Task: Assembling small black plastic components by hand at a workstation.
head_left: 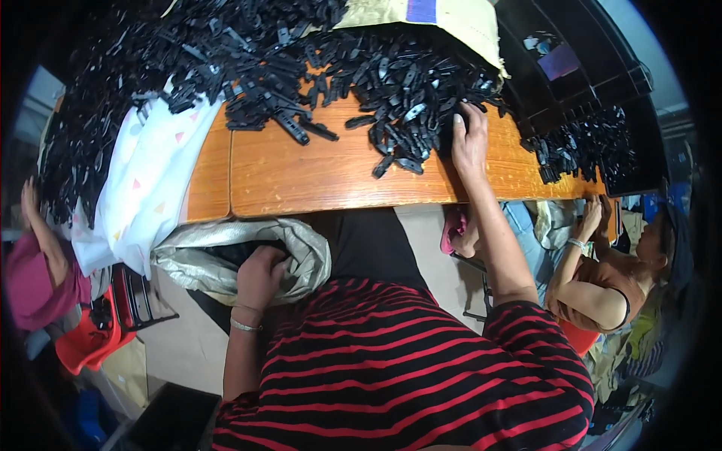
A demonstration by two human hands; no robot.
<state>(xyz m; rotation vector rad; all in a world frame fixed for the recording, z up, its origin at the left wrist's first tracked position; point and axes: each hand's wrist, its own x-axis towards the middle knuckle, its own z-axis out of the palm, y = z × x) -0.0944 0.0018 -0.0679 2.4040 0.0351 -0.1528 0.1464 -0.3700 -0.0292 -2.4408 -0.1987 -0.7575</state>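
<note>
A large heap of small black plastic clips point(410, 98) covers the far part of the wooden table point(323, 177). At the heap's right edge lies my right hand point(469, 143), its thumb apart from the fingers and touching the clips; its fingertips are partly hidden. In front of the table, by my lap, a whitish woven sack point(310, 255) gapes, with dark contents in its mouth. Over that mouth my left hand point(262, 276) is closed with curled fingers. Whatever it holds, if anything, is hidden.
A white patterned plastic sheet point(154, 158) hangs over the table's left edge. Far right stand black trays point(564, 68) beside more black clips point(583, 143). A pale sack point(421, 15) lies across the heap. One person point(602, 289) sits at right, another point(45, 278) at left.
</note>
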